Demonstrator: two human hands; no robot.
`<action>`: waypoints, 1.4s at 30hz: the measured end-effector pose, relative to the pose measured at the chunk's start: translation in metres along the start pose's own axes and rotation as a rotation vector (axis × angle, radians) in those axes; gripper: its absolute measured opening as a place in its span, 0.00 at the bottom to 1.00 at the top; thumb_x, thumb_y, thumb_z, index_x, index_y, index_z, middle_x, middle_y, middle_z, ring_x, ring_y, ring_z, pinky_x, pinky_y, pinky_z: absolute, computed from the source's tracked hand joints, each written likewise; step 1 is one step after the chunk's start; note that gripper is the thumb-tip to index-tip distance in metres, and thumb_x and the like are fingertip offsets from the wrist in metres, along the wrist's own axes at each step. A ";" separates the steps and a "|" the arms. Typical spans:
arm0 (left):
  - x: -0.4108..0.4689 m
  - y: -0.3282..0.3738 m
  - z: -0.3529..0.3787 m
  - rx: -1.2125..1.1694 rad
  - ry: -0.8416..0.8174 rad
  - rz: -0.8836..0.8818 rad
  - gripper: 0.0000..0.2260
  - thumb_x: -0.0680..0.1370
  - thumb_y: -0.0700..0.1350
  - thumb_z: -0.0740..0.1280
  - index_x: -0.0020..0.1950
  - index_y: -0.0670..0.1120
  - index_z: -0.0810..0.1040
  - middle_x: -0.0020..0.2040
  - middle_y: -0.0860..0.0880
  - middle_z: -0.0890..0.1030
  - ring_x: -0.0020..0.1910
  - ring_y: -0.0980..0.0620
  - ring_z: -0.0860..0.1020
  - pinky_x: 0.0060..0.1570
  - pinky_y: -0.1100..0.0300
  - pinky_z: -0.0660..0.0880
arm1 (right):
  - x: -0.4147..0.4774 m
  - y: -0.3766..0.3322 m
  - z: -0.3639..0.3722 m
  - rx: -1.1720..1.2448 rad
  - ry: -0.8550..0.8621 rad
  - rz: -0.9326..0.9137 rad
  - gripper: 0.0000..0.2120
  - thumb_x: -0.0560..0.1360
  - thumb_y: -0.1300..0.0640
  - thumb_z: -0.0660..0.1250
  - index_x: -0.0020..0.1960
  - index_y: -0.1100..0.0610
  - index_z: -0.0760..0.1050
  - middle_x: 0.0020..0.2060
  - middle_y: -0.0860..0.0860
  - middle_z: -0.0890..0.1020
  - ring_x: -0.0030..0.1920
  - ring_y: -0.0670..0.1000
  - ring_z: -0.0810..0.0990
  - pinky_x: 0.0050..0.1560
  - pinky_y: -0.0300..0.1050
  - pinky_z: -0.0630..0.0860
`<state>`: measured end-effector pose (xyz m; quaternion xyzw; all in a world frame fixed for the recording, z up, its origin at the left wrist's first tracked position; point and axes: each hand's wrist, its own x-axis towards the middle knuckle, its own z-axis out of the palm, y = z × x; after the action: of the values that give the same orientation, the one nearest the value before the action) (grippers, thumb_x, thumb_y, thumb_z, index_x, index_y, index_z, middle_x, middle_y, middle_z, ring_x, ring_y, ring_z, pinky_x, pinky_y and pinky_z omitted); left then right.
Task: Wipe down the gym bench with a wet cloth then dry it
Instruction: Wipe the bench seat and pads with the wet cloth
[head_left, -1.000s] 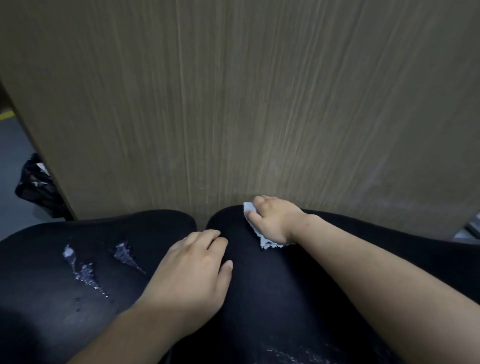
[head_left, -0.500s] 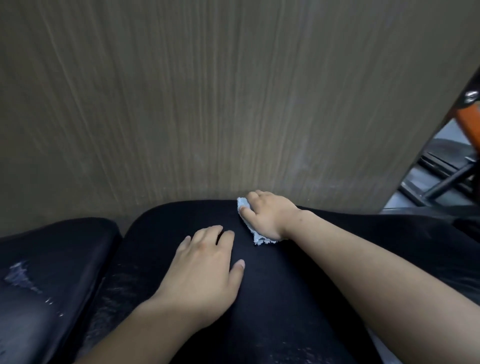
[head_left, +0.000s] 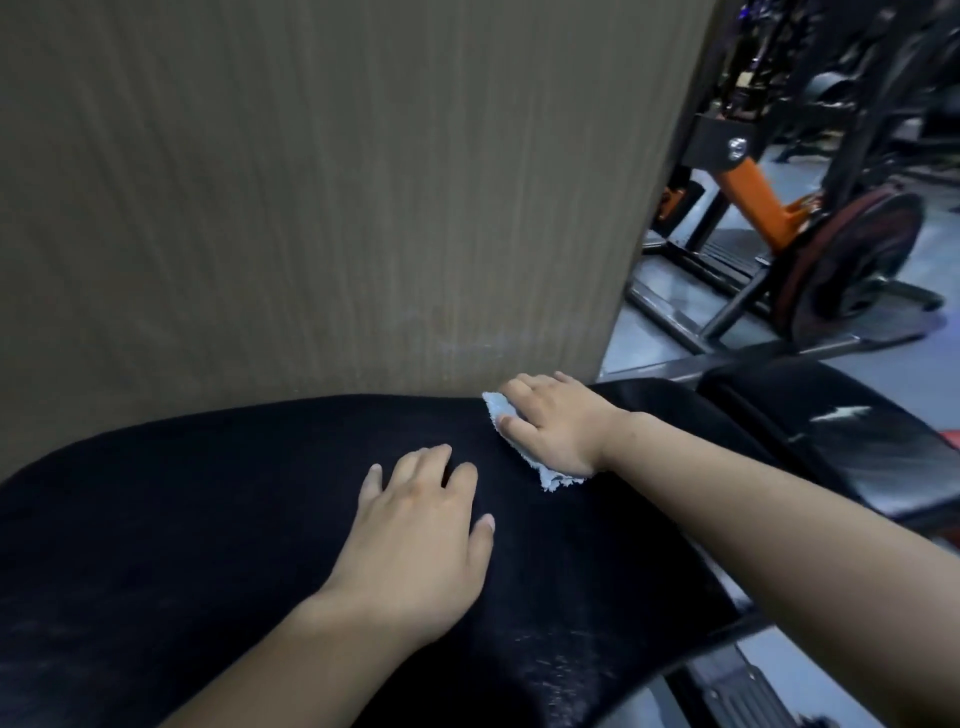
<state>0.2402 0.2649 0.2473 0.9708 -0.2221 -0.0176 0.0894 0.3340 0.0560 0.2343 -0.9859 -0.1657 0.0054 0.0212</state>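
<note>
The black padded gym bench (head_left: 182, 509) fills the lower half of the view. My right hand (head_left: 558, 423) presses a small light-blue cloth (head_left: 501, 408) flat onto the pad near its far edge, next to the wall; most of the cloth is hidden under the palm, with a frayed end (head_left: 556, 480) showing below the wrist. My left hand (head_left: 421, 551) lies flat on the pad with fingers spread, holding nothing, a short way nearer me and left of the cloth. Pale streaks mark the pad's near right part (head_left: 550, 670).
A wood-grain wall panel (head_left: 311, 182) rises directly behind the bench. To the right sits a second black pad (head_left: 831, 447) with torn patches. Beyond it stands an orange-and-black machine frame (head_left: 748, 187) with a dark weight plate (head_left: 852, 260) on a grey floor.
The view has swung to the right along the bench, bringing the gym machine into sight and losing the torn pad at left. My right hand and cloth have slid right along the pad's far edge.
</note>
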 end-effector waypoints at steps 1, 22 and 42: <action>0.003 0.009 0.001 0.005 -0.005 0.015 0.23 0.82 0.60 0.51 0.75 0.53 0.61 0.79 0.52 0.55 0.78 0.53 0.50 0.77 0.47 0.48 | -0.004 0.013 -0.001 -0.007 -0.008 0.002 0.13 0.81 0.43 0.48 0.47 0.51 0.63 0.44 0.47 0.69 0.46 0.49 0.67 0.58 0.50 0.64; 0.023 0.070 0.007 0.146 -0.162 0.048 0.38 0.74 0.74 0.51 0.80 0.58 0.50 0.81 0.50 0.49 0.80 0.48 0.48 0.77 0.44 0.48 | -0.087 0.128 0.002 0.043 -0.022 0.504 0.29 0.81 0.41 0.42 0.69 0.60 0.64 0.66 0.59 0.71 0.69 0.58 0.69 0.73 0.70 0.38; 0.020 0.070 0.011 0.182 -0.232 0.034 0.39 0.73 0.74 0.47 0.80 0.57 0.49 0.81 0.49 0.49 0.80 0.46 0.48 0.76 0.39 0.48 | -0.258 0.061 0.049 0.294 0.401 0.563 0.37 0.78 0.39 0.39 0.79 0.61 0.53 0.77 0.55 0.59 0.79 0.55 0.40 0.78 0.53 0.38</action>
<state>0.2279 0.1923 0.2497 0.9624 -0.2480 -0.1081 -0.0250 0.1094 -0.0839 0.1837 -0.9608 0.1216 -0.1584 0.1924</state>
